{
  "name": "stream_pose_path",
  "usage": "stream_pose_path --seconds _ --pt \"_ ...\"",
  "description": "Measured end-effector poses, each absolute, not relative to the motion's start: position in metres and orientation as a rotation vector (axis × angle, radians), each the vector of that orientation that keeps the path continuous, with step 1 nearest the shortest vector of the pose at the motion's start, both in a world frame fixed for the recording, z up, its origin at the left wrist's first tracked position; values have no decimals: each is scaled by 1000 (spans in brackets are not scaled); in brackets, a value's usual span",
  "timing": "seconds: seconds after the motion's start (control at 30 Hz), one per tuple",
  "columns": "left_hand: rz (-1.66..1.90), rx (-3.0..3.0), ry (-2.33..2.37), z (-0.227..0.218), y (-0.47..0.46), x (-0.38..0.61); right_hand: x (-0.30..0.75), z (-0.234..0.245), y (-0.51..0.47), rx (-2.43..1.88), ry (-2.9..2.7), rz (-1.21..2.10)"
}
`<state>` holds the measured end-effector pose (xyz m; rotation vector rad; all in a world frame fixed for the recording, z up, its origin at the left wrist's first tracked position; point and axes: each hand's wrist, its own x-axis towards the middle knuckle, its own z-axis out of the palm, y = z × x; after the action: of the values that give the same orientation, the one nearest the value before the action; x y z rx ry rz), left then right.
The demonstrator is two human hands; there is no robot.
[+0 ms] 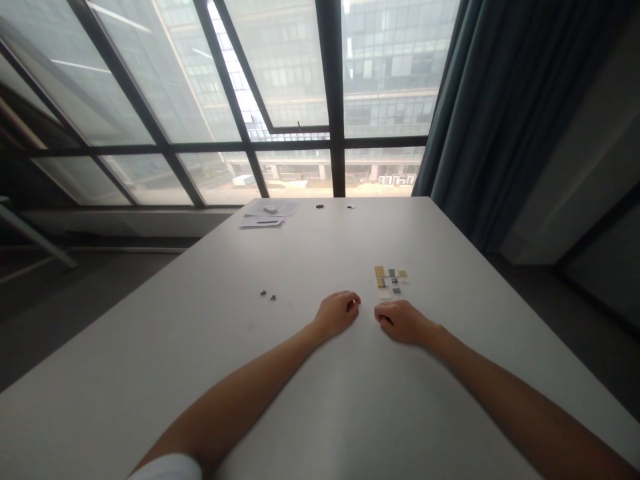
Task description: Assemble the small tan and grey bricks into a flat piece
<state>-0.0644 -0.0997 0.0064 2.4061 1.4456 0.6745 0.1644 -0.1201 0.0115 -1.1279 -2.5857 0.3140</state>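
Note:
My left hand (337, 312) rests on the white table (200, 333) with its fingers curled in; whether it holds anything is hidden. My right hand (403, 321) lies a short way to its right, fingers also curled under, contents hidden. Just beyond the right hand sits a small cluster of yellow, grey and white pieces (391, 278). Two tiny dark pieces (268, 294) lie on the table to the left of my left hand.
Papers with a small white object (267, 215) lie at the table's far edge, beside two small dark dots (320, 207). Large windows stand behind the table, a dark curtain (500, 100) hangs at the right. The table's right edge runs diagonally past my right arm.

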Motion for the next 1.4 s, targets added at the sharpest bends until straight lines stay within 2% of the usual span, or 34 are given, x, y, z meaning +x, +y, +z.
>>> stream_pose_path --seconds 0.57,0.83,1.0,1.17,1.4 --pt "519 2519 1380 16 -106 -69 166 12 -122 -1134 -2561 398" --pt "188 2610 1171 56 -96 -94 168 9 -121 -1131 -2570 411" --pt "155 2551 1308 83 -66 -146 169 7 -121 -1141 -2575 414" --pt "80 2247 1619 103 -46 -207 169 7 -121 -1146 -2578 406" --pt "-19 2088 1711 99 -30 -257 171 3 -119 -1145 -2587 404"
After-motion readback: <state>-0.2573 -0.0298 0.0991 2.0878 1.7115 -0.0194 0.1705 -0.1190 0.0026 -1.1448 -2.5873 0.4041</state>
